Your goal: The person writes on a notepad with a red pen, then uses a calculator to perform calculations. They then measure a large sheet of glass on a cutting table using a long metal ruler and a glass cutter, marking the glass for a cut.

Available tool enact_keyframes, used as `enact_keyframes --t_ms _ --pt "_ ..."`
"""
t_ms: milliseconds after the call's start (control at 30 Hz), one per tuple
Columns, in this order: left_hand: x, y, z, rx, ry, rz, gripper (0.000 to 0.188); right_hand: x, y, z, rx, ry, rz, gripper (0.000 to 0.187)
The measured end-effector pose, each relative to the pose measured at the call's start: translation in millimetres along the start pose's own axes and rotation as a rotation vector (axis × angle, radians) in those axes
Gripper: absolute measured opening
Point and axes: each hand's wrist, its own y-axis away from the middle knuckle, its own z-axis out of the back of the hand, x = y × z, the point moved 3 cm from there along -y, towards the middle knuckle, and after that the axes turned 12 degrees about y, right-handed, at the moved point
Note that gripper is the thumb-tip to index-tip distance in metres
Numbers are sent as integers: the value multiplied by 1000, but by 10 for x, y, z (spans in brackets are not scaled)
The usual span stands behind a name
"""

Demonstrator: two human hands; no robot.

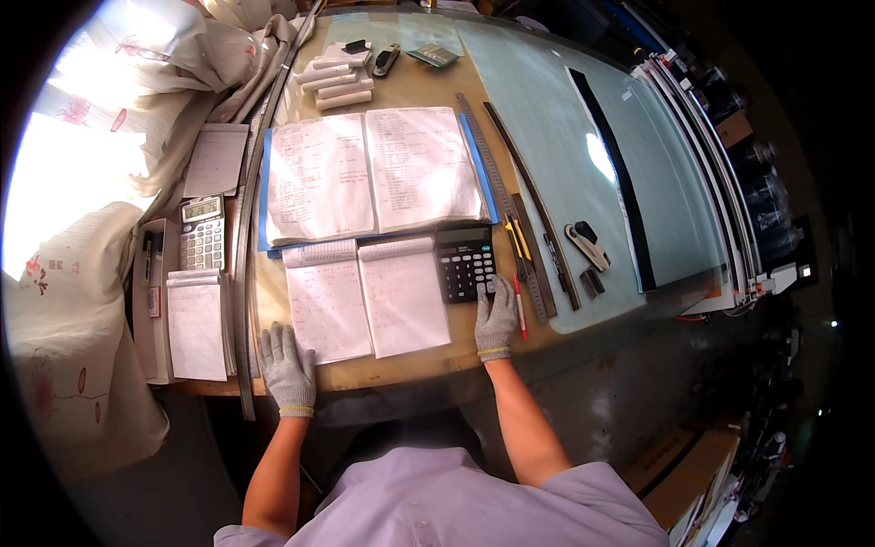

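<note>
My left hand [288,372], in a grey knit glove, lies flat with its fingers stretched out on the table's front edge. Beside it is a notepad [329,305] with handwritten lines. My right hand [496,321], gloved the same way, has its fingertips on the lower right corner of a black calculator [465,262]; it grips nothing. Left of that calculator a second notepad [406,301] overlaps the first. A red pen [520,311] lies just right of my right hand. Beyond the pads a thick ledger [319,178] is spread on a blue folder [265,205].
Right of the ledger are a steel ruler [497,182], a yellow utility knife [518,239], dark strips and a stapler [587,246] on glass. At left, a second calculator [202,232] and more pads [198,328] lie beside a curtain [77,310]. Paper rolls [342,87] sit at the back.
</note>
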Motion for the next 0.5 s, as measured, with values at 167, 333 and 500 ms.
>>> enact_keyframes --t_ms 167,333,500 --pt "15 6 -3 11 5 15 61 -1 3 -20 -2 -4 -14 40" --pt "21 5 -3 17 -2 20 61 17 -1 -7 -19 7 7 39" --pt "37 10 -23 -9 22 4 63 -4 9 -21 -17 -7 11 36"
